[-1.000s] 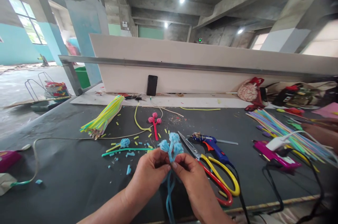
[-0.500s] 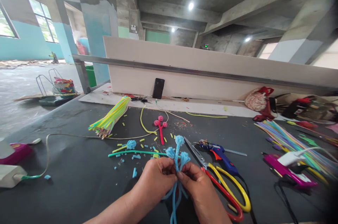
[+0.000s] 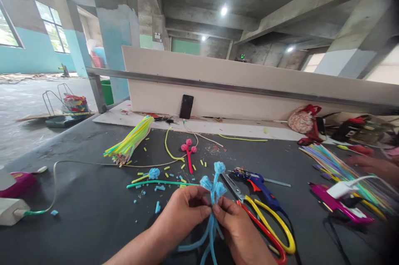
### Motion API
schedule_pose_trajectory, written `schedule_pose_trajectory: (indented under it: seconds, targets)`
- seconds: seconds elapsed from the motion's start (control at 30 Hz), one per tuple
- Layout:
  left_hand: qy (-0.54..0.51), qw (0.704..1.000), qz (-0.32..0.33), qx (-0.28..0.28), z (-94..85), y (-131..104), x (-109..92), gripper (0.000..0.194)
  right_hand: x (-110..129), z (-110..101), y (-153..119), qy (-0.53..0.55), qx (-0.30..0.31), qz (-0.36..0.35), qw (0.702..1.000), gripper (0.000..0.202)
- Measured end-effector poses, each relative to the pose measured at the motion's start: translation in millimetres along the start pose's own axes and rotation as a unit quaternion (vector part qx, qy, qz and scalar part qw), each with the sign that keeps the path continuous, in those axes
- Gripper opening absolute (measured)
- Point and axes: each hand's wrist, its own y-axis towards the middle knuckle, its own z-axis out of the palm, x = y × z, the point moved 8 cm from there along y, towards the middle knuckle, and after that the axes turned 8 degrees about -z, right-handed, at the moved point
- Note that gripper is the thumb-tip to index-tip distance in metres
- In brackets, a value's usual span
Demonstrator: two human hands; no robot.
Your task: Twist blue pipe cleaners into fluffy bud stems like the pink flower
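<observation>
A light-blue pipe-cleaner flower sprig (image 3: pixel 219 168) stands upright between my hands, three fluffy heads on top and several loose stems trailing below. My left hand (image 3: pixel 184 206) pinches the joined stems from the left, thumb against them. From the other side, my right hand (image 3: pixel 234 223) grips the same stems between thumb and fingers. Just right of it lie scissors (image 3: pixel 258 215) with red and yellow handles. Behind those is a blue glue gun (image 3: pixel 262 184). A green pipe cleaner (image 3: pixel 162 181) and a small blue fluffy head (image 3: pixel 153 173) rest left of the sprig.
A pink pipe-cleaner sprig (image 3: pixel 189 154) lies farther back. Yellow-green pipe cleaners (image 3: pixel 131 140) are bundled at left, pastel ones (image 3: pixel 330 161) at right. A phone (image 3: pixel 186 107) leans on the back board. Another person's hand (image 3: pixel 374 166) is at far right, beyond a magenta power strip (image 3: pixel 339 202).
The sprig has shifted slightly right, and its lower stems are spread wider. My hands still hold its stems. Another person's hand has appeared at the right edge.
</observation>
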Motion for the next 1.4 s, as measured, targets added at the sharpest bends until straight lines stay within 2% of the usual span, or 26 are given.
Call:
schedule_pose_trajectory:
  seconds: [0.17, 0.3, 0.43, 0.53, 0.67, 0.97, 1.07, 1.2, 1.3, 1.4]
  targets:
    - [-0.091, 0.996, 0.007, 0.019, -3.8, -6.7, -17.1, 0.022, -1.2, 9.3, -4.6, 0.063, 0.013, 0.071, 0.995, 0.027]
    - [-0.106, 0.994, -0.006, 0.000, -5.7, -8.4, -15.9, 0.025, -5.7, 3.7, -8.4, 0.062, -0.009, 0.121, 0.991, 0.026]
    - [-0.110, 0.992, -0.028, -0.047, -13.9, -7.5, -9.4, 0.032, -4.8, -6.1, -9.0, 0.071, -0.037, 0.117, 0.990, 0.021]
    - [-0.102, 0.992, -0.035, -0.058, -16.2, -7.6, -7.9, 0.026, -2.7, -8.3, -7.7, 0.080, -0.041, 0.114, 0.989, 0.020]
    - [-0.087, 0.993, -0.043, -0.060, -15.2, -8.5, -7.0, 0.016, 6.2, -2.5, -3.5, 0.053, -0.015, 0.079, 0.995, 0.019]
    - [0.030, 0.999, -0.032, -0.015, -3.9, -4.5, 1.0, 0.012, 16.0, -3.3, -0.1, 0.007, -0.048, 0.012, 0.999, 0.027]
    - [0.065, 0.997, -0.015, -0.024, -1.9, -6.6, -4.4, 0.014, 16.5, -5.4, 0.5, -0.023, -0.045, -0.001, 0.999, 0.028]
    - [0.127, 0.990, 0.019, -0.049, 0.0, -10.7, -13.6, 0.015, 21.9, -9.0, 1.1, -0.074, -0.034, -0.052, 0.995, 0.026]
    - [0.197, 0.977, 0.049, -0.066, 3.6, -11.6, -20.3, 0.012, 25.2, -15.5, 0.7, -0.131, -0.046, -0.082, 0.987, 0.024]
    - [0.257, 0.963, 0.045, -0.065, 10.6, -7.9, -23.6, 0.009, 24.4, -22.4, 1.4, -0.163, -0.063, -0.085, 0.981, 0.025]
